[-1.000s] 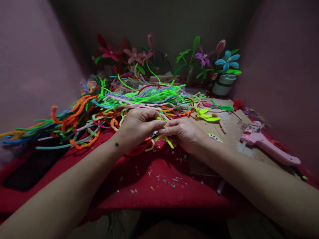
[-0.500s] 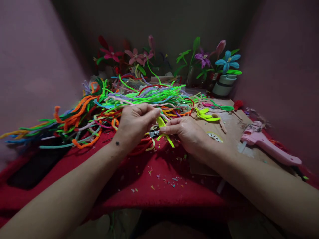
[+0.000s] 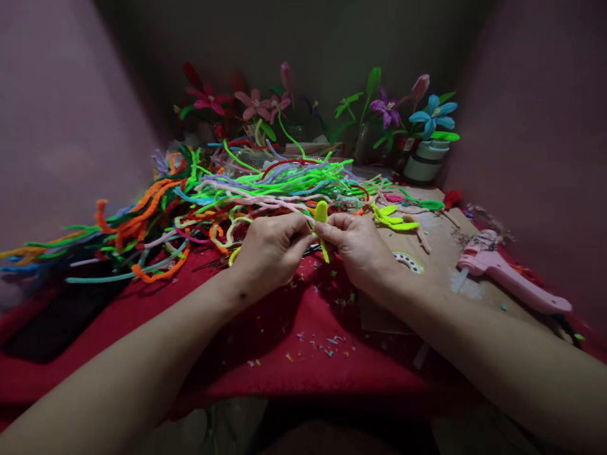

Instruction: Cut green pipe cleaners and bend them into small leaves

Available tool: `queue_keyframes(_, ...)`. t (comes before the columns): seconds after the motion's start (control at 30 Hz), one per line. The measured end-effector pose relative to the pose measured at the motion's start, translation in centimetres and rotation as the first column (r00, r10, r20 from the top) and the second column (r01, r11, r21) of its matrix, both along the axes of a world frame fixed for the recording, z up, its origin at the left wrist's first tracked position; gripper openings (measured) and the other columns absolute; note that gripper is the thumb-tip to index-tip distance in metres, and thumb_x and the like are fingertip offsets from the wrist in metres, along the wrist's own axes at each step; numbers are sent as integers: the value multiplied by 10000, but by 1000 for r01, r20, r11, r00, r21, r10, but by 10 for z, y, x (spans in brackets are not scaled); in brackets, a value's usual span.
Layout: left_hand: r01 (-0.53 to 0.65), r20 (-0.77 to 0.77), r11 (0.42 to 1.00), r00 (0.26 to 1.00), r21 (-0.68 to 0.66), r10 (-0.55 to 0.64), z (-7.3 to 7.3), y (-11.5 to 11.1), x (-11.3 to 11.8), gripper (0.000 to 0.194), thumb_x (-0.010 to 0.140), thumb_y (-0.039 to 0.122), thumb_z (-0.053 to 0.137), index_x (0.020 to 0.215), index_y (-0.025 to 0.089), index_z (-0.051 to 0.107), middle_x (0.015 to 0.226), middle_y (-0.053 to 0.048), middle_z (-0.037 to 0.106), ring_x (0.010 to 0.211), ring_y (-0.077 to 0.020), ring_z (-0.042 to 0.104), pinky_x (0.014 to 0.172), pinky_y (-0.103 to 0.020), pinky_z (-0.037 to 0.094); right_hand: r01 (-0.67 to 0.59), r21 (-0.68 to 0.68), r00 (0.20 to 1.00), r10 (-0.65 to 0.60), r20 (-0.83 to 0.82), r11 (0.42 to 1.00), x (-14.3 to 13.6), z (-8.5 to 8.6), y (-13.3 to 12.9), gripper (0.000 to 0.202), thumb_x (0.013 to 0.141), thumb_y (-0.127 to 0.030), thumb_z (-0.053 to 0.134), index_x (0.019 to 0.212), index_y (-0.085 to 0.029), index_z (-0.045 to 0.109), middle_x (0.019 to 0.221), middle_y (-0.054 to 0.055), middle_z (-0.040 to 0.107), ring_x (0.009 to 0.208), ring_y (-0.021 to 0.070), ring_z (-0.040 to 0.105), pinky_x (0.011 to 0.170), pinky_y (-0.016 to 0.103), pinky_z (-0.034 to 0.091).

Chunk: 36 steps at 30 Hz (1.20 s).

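A bright yellow pipe-cleaner petal (image 3: 322,213) stands nearly upright between my hands, its narrower tail pointing down. My right hand (image 3: 356,245) pinches it at mid-length between thumb and fingers. On the other side my left hand (image 3: 274,248) is closed, its fingertips meeting at the petal's edge; the exact bit they grip is hidden. Just behind the hands lies a big heap of coloured pipe cleaners (image 3: 279,180). More yellow petals (image 3: 389,217) rest on the cardboard (image 3: 386,316), to the right of the heap.
A pink glue gun (image 3: 515,272) lies on the cardboard, near a white reel with holes (image 3: 408,261). Fuzzy flowers (image 3: 435,117) stand along the back, one in a pale jar (image 3: 427,161). A dark flat object (image 3: 61,316) is at left. Scraps dot the red cloth (image 3: 303,366).
The petal has turned from slanting to nearly upright. My left hand has dropped from its top to its side, while my right hand has risen slightly along it.
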<state>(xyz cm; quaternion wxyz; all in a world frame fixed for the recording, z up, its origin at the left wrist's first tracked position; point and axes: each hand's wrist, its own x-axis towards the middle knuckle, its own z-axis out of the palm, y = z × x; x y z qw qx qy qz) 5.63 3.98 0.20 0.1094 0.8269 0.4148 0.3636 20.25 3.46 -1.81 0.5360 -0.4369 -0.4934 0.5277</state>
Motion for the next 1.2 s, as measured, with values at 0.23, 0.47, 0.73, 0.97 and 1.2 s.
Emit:
queue_keyframes(0.23,18,-43,987,999,157,-11,2,-8,2,178,767,196,567,594,171,535,555,29,514,531,-83,430,551,-226,333,18,61,1000,-19,22,998,-1,6,-6,296,754,-260,614,527,-178,442,493,-64,380,476,68,300,486,254,237)
queue_keyframes(0.47,322,611,732,775,-600,160,7,5,0,180,763,328,639,741,160,578,661,20,575,416,-35,402,379,-179,279,124,100,992,-121,-39,987,4,12,0,277,787,-255,591,564,-184,443,528,-63,382,479,71,285,496,256,260)
queue_keyframes(0.73,562,649,348,729,-750,220,-10,2,14,131,769,233,629,702,121,616,429,50,460,319,-25,349,301,-148,253,62,7,993,-61,-99,998,-2,5,-5,300,744,-365,648,624,-192,435,545,-65,430,440,56,382,423,214,308)
queue_keyframes(0.97,579,665,374,729,-725,161,-12,-2,17,111,737,214,640,736,162,542,566,56,503,351,-16,338,310,-142,247,13,14,989,-11,-145,1000,0,-6,3,345,694,-450,668,626,-186,456,562,-50,454,473,68,416,449,222,339)
queue_keyframes(1.2,218,403,674,906,-706,128,-1,-9,18,170,775,289,602,730,173,487,505,67,472,350,-38,349,336,-171,231,91,63,996,-90,-16,994,3,3,3,330,714,-352,650,536,-179,433,504,-65,383,468,61,304,476,243,250)
